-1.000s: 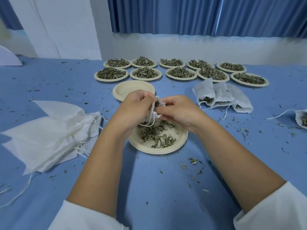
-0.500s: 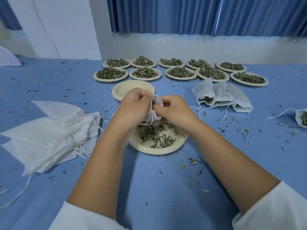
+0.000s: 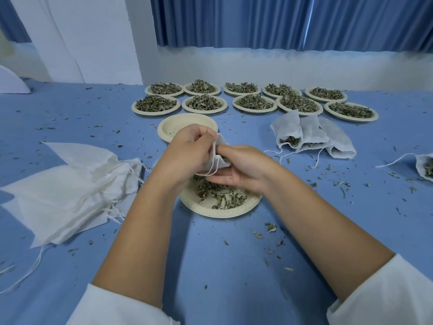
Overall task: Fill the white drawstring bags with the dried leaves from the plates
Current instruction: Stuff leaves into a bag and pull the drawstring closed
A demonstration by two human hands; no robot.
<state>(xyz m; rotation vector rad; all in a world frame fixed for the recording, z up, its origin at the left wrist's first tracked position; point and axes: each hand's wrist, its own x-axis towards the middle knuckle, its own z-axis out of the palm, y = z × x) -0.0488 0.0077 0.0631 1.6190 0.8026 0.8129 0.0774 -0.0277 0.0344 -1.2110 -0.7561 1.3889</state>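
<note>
My left hand point(image 3: 189, 153) grips a small white drawstring bag point(image 3: 220, 160) by its upper edge, above a paper plate point(image 3: 220, 211) with a thin layer of dried leaves point(image 3: 225, 198). My right hand point(image 3: 246, 167) meets the bag from the right: its thumb lies on the bag's top and its stretched fingers lie beneath it. The bag's strings hang in a loop below my left hand. Most of the bag is hidden between my hands.
Several plates heaped with leaves point(image 3: 203, 103) stand in two rows at the back. An empty plate point(image 3: 168, 130) sits just behind my hands. Filled bags point(image 3: 309, 134) lie to the right, another bag point(image 3: 425, 167) at the right edge, and a pile of empty bags point(image 3: 65, 188) at the left.
My right hand's fingers have uncurled and now stretch under the bag. Both hands have shifted slightly left and lower over the plate. More of the bag shows between them.
</note>
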